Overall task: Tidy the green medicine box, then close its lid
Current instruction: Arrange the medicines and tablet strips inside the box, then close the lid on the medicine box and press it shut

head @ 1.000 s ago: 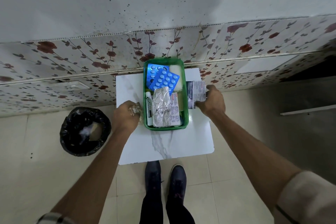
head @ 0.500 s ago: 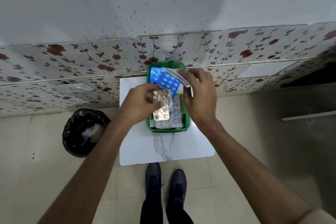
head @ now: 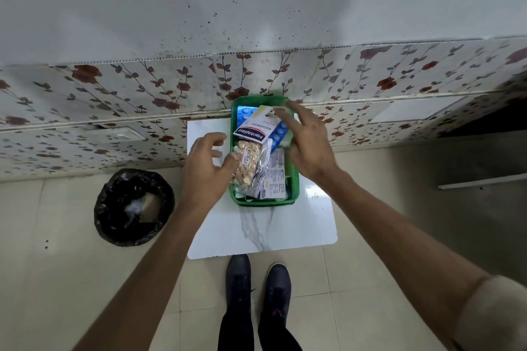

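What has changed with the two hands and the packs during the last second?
The right hand brought the plaster pack from the table into the green box and now opens over it. The left hand carried the gold blister strip in from the left and lets it go on top. Box, table and bin stayed put; no lid is visible.

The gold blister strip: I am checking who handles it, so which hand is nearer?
Left. The left hand touches the gold blister strip at its left edge; the right hand hovers apart, to its right.
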